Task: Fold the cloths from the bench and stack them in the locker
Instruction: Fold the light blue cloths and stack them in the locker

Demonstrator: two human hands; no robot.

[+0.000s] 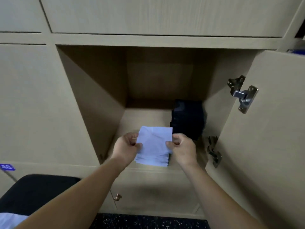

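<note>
Left grip (126, 148) and right grip (183, 148) pinch white cloth (155, 141) in locker (92, 96) beside dark stack (188, 119).

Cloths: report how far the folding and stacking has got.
Done: a dark folded pile sits in the locker, at right, and a white pile at its front. In hand: the left hand and right hand pinch a folded white cloth over the white pile. Left: at least one white cloth lies on the black bench.
</note>
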